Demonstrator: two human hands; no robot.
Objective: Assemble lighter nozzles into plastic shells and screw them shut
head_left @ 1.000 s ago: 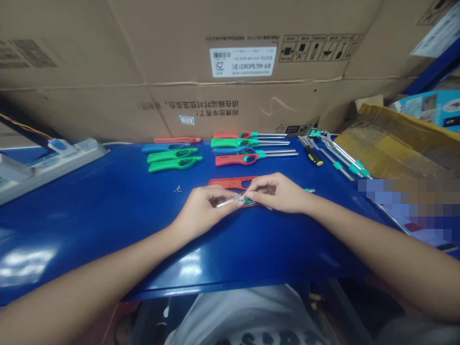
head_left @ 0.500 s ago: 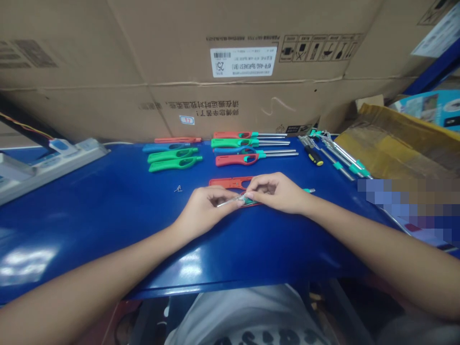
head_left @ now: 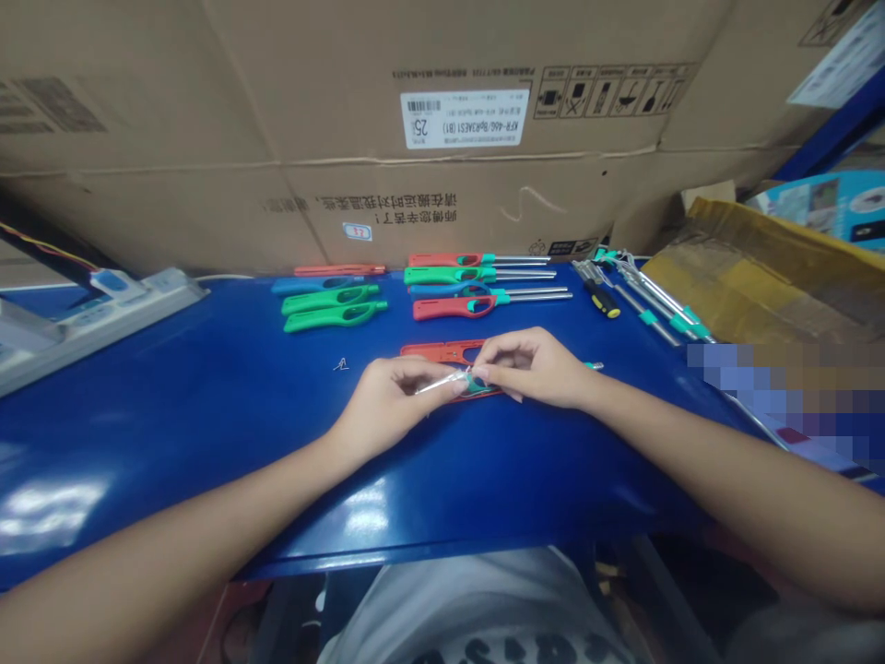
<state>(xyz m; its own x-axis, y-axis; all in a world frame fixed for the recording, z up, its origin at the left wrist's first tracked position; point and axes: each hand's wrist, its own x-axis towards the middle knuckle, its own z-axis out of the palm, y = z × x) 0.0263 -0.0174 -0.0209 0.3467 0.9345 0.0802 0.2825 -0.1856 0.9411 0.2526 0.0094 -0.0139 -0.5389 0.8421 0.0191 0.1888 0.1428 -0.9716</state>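
Both my hands meet over an open red lighter casing (head_left: 435, 351) lying on the blue table. My left hand (head_left: 391, 403) pinches a thin metal nozzle tube (head_left: 439, 383) between thumb and fingers. My right hand (head_left: 532, 369) has its fingertips on a teal collar (head_left: 477, 387) at the tube's end. The hands hide most of the casing, and a teal-tipped part (head_left: 593, 365) shows beyond my right hand. Farther back lie finished long-nozzle lighters, among them a red one (head_left: 453, 308) and a green one (head_left: 449, 275).
The blue table (head_left: 207, 387) has a tiny metal clip (head_left: 340, 365), several green, blue and red lighter handles, and a yellow-handled screwdriver (head_left: 601, 299) among metal tubes. A power strip (head_left: 131, 300) lies left. Cardboard boxes (head_left: 442, 184) stand behind.
My hands stay nearly in place. The metal tube and teal collar sit slightly higher above the casing, and the whole view has shifted slightly.
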